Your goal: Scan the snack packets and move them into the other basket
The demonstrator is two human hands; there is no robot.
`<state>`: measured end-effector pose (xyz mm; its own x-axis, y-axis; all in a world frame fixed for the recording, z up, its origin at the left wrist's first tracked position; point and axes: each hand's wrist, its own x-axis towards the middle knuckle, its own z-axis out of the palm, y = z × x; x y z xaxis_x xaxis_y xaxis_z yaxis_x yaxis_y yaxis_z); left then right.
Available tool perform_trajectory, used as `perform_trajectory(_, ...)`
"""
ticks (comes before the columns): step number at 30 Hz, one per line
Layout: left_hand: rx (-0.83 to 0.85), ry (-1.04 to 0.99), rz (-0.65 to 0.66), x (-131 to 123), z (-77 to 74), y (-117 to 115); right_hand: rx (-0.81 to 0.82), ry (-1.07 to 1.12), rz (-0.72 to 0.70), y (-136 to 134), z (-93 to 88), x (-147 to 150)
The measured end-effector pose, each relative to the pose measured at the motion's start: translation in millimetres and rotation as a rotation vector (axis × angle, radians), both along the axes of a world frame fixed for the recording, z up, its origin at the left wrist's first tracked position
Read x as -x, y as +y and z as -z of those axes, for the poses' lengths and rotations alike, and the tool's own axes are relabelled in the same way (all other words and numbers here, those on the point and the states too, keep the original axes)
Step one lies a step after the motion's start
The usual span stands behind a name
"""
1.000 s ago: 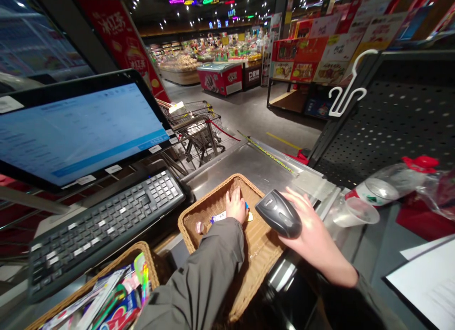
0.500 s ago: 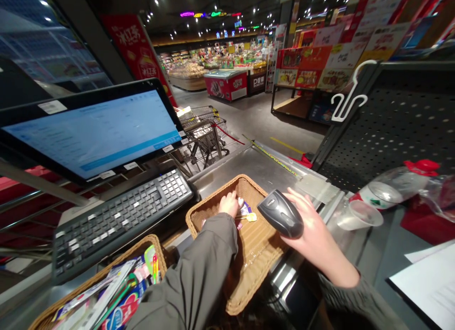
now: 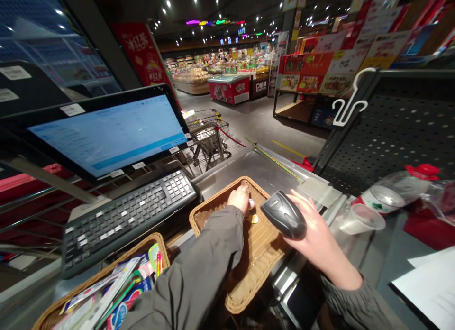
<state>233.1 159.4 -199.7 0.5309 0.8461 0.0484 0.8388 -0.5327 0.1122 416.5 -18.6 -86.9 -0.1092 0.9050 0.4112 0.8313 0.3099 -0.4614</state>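
Note:
My left hand (image 3: 239, 198) reaches into a brown wicker basket (image 3: 245, 299) at its far end. Its fingers are bent and partly hidden, around something I cannot make out. A small white item (image 3: 251, 204) shows beside the fingers. Close by, a small yellow piece (image 3: 255, 219) lies on the basket's floor. My right hand (image 3: 313, 228) is closed around a black handheld barcode scanner (image 3: 284, 215). The scanner hangs over the basket's right side, its head pointing left.
A keyboard (image 3: 130, 221) and a lit monitor (image 3: 110, 135) stand on the left. Below them, a second wicker basket (image 3: 163, 247) holds toothpaste boxes and other packs. A plastic cup (image 3: 362, 218), a bottle (image 3: 405, 190) and papers (image 3: 430, 282) lie right. The metal counter (image 3: 231, 176) extends ahead.
My left hand has shifted slightly within the basket. A blue-and-white packet beside it is no longer visible. The scanner stays over the basket, and the camera view has turned slightly.

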Motion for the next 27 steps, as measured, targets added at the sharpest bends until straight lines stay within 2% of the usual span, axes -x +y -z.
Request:
perform_trajectory(4, -0.096, -0.029, 0.172, -0.2, -51.8, -9.6, -0.045, 0.007, 0.013, -3.4, -2.0, 3.2)
perform_trajectory(6, -0.223, -0.055, 0.216, 7.7, -81.9, -20.0, -0.076, 0.011, 0.02, -6.1, -3.9, 5.7)
perform_trajectory(10, -0.366, -0.19, 0.102, 39.6, -136.0, -42.0, -0.154, 0.002, 0.008, -12.2, -12.2, 13.6)
perform_trajectory(14, -0.414, -0.317, -0.02, 86.8, -174.3, -62.7, -0.203, -0.017, -0.047, -19.4, -25.9, 28.2)
perform_trajectory(16, -0.42, -0.348, -0.077, 111.6, -186.9, -74.8, -0.222, -0.036, -0.089, -23.0, -32.3, 39.1)
perform_trajectory(19, -0.403, -0.398, -0.2, 147.1, -197.7, -95.0, -0.234, -0.071, -0.166, -28.2, -40.2, 59.7)
perform_trajectory(27, -0.334, -0.482, -0.414, 234.9, -200.4, -146.0, -0.215, -0.11, -0.35, -41.2, -57.0, 121.3)
